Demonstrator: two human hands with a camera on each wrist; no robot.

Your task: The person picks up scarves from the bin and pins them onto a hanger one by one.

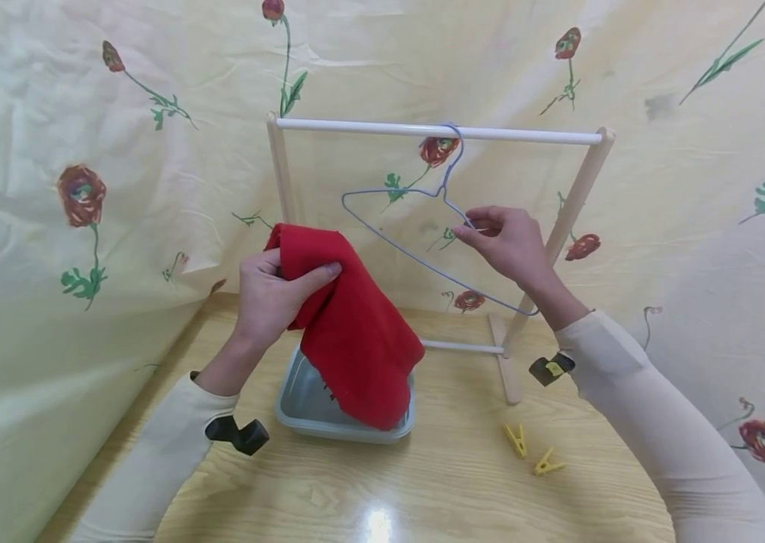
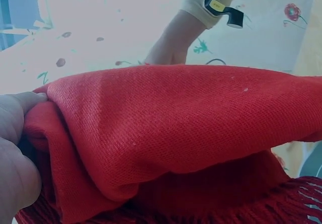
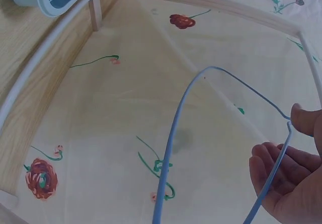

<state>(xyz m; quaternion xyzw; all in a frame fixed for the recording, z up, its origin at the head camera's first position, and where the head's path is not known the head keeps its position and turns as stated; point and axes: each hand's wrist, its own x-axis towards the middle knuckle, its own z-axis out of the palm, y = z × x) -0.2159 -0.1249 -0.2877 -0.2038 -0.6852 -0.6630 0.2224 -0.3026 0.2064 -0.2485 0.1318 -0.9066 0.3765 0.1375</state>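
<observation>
My left hand [image 1: 272,296] grips a folded red scarf [image 1: 362,332], its thumb lying across the front of the cloth. The scarf hangs down to the right over a light blue basin [image 1: 307,422]. In the left wrist view, a fringe [image 2: 302,191] shows along the scarf's lower edge. A blue wire hanger [image 1: 416,260] is hooked over the white rod [image 1: 368,127] of a rack. At its right shoulder, my right hand [image 1: 507,240] pinches the wire between thumb and fingers. The right wrist view shows the hanger [image 3: 173,133] tilted, its wire close to the thumb.
Two yellow clothespins [image 1: 516,440] lie on the wooden table [image 1: 463,490], right of the basin. The rack's wooden post [image 1: 579,185] stands just beyond my right hand. A flowered cloth [image 1: 172,151] surrounds the work area at the back and sides.
</observation>
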